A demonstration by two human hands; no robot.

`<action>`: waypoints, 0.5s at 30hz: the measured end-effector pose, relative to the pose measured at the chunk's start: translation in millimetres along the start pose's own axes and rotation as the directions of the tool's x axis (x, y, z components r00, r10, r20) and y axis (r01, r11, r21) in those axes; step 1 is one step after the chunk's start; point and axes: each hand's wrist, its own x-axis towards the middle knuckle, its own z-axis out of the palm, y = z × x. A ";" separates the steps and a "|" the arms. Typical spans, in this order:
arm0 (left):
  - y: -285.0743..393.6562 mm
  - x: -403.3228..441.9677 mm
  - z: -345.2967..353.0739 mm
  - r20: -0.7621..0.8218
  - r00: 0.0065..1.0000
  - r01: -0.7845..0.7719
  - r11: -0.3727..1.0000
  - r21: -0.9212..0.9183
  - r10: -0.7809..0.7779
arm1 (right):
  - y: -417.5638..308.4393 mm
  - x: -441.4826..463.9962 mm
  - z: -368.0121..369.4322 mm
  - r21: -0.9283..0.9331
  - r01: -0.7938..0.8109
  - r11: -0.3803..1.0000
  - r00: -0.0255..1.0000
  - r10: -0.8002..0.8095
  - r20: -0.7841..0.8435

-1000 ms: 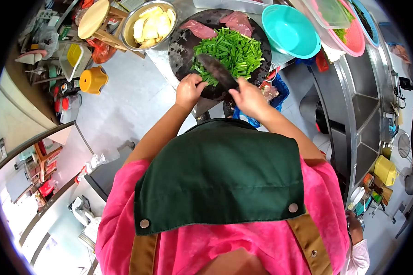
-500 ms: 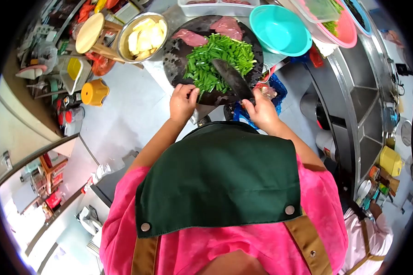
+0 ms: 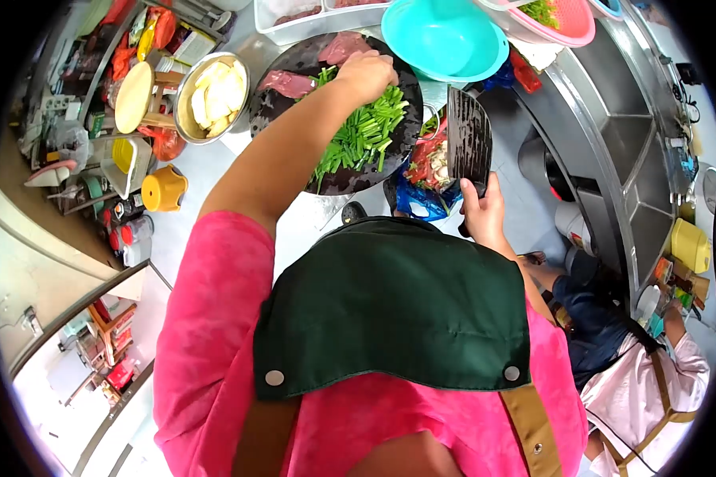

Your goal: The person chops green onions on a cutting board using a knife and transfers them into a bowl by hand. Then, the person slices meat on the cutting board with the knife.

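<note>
My right hand (image 3: 484,211) is closed on the handle of a cleaver (image 3: 469,139). Its dark, wet blade is raised beside the right edge of the round, dark chopping board (image 3: 274,111). Chopped green stalks, which look like chives or scallions (image 3: 366,135), are heaped on the board. My left hand (image 3: 366,75) reaches across to the far side of the heap, its fingers curled down; whatever is under them is hidden. Just beyond it lies a piece of raw meat (image 3: 344,46), and a second raw meat piece (image 3: 286,83) sits to the left.
A steel bowl of pale yellow pieces (image 3: 213,95) stands left of the board, a turquoise basin (image 3: 445,40) at the back right. Below the cleaver, a blue bag (image 3: 422,203) holds scraps. Steel counters (image 3: 612,143) run along the right, where another person (image 3: 644,381) is.
My left hand has moved from the board's near edge to its far side. The cleaver has lifted off the greens and swung right, off the board. The view has shifted slightly.
</note>
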 end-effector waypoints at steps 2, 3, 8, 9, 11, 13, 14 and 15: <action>-3.9 4.8 3.0 0.006 1.000 -0.020 1.000 0.006 0.020 | 7.0 -0.5 -4.2 0.028 0.063 0.998 0.998 -0.062 -0.030; -6.5 7.6 6.0 0.049 0.997 -0.052 0.999 0.010 0.051 | 9.1 -0.9 -6.4 0.061 0.070 0.996 0.997 -0.067 -0.038; -9.9 10.4 3.7 0.076 0.980 -0.187 0.981 0.052 0.182 | -1.4 0.5 -11.8 0.100 0.014 0.995 0.999 -0.010 -0.035; -14.1 8.7 4.8 0.024 0.971 -0.237 0.972 0.000 0.237 | -1.1 3.7 -11.0 0.118 0.015 0.993 1.000 -0.012 -0.029; -21.1 3.4 9.1 -0.108 0.963 -0.254 0.965 -0.067 0.246 | -2.6 11.3 -9.9 0.156 0.016 0.988 1.000 -0.016 0.001; -23.4 -4.7 11.8 -0.351 0.916 -0.255 0.957 -0.139 0.194 | -9.0 22.4 -3.1 0.157 0.063 0.986 0.998 -0.063 -0.004; -18.7 -12.9 7.8 -0.355 0.916 -0.251 0.959 -0.135 0.190 | -12.5 30.1 1.8 0.157 0.107 0.982 0.994 -0.107 -0.010; -13.0 -22.6 4.0 -0.436 0.896 -0.218 0.939 -0.264 0.086 | -5.7 41.5 9.6 0.051 0.253 0.966 0.966 -0.250 -0.067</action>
